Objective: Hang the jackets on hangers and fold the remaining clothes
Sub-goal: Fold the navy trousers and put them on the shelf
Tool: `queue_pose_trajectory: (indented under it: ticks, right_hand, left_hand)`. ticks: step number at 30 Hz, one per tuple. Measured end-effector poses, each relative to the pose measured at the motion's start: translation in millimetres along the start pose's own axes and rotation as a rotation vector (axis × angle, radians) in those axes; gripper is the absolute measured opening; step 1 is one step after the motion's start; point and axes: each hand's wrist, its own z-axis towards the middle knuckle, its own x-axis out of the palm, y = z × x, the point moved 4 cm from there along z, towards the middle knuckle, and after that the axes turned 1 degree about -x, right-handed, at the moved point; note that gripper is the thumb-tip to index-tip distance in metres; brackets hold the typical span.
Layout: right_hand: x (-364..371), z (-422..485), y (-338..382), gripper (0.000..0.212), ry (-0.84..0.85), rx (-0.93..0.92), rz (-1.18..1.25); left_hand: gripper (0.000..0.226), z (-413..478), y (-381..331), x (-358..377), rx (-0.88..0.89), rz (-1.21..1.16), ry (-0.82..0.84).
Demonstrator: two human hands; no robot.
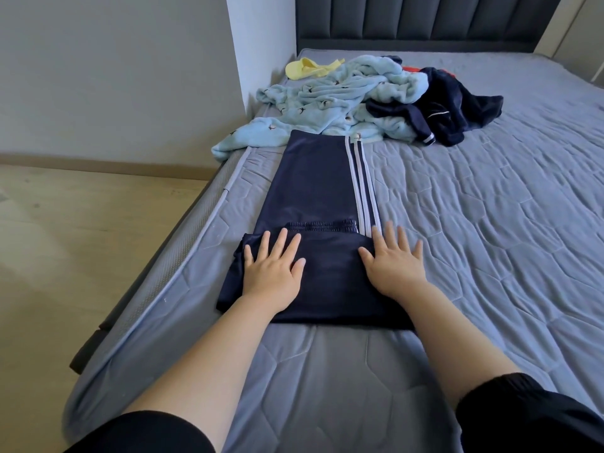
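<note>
Trousers [313,191] lie lengthwise along the left edge of the bed [490,223], with the near end folded over. The left hand [273,273] and right hand [395,269] press that fold flat, fingers spread wide, gripping nothing. The slick cloth may slide when released, skewing the fold or slipping off the edge.

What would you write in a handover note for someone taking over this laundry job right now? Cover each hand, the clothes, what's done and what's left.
Left hand: flat, pressing the folded near end of the navy striped trousers.
Right hand: the same, on the fold's right side.
Done: the trousers lie lengthwise on the mattress, one fold made.
Left: finish folding them. The light blue garment, dark navy garment and yellow item lie heaped beyond, unfolded. No hangers in view.
</note>
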Motion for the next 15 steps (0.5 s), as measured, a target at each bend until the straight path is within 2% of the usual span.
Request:
queue_pose_trajectory:
  ticks: [3, 4, 6, 8, 10, 11, 13, 15]
  right_hand:
    - [-24.5, -8.3, 35.4, 0.065, -0.290, -0.089, 0.010]
    - [-25.3, -13.1, 49.1, 0.064, -0.321, -0.152, 0.039]
    - [-10.5, -23.5, 66.3, 0.061, -0.237, -0.251, 0.016]
    - [12.5, -30.6, 63.8, 0.060, -0.113, -0.251, -0.060]
    - [22.4, -29.6, 55.2, 0.060, -0.091, -0.226, -0.058]
    - [23.7, -28.3, 54.0, 0.060, -0.103, -0.222, -0.047]
    - [24.6, -26.6, 55.9, 0.060, -0.133, -0.217, -0.047]
    - [24.6, -26.8, 56.9, 0.060, -0.156, -0.203, -0.046]
  left_hand:
    - [0.055, 4.4, -1.1, 1.2, -0.018, 0.027, 0.003]
    - [0.055, 5.3, -0.3, 1.5, -0.011, 0.022, -0.002]
    - [0.055, 4.1, 4.9, 2.0, 0.041, -0.020, -0.029]
    - [0.055, 1.5, 18.8, 1.8, 0.115, -0.019, -0.059]
    - [0.056, 3.8, 46.7, -1.1, 0.080, -0.002, -0.067]
    - [0.057, 5.4, 63.7, -4.9, -0.016, -0.079, -0.068]
    - [0.055, 4.1, 95.4, -17.4, -0.283, -0.457, -0.110]
    - [0.030, -1.5, 113.6, -30.7, -0.458, -0.835, -0.178]
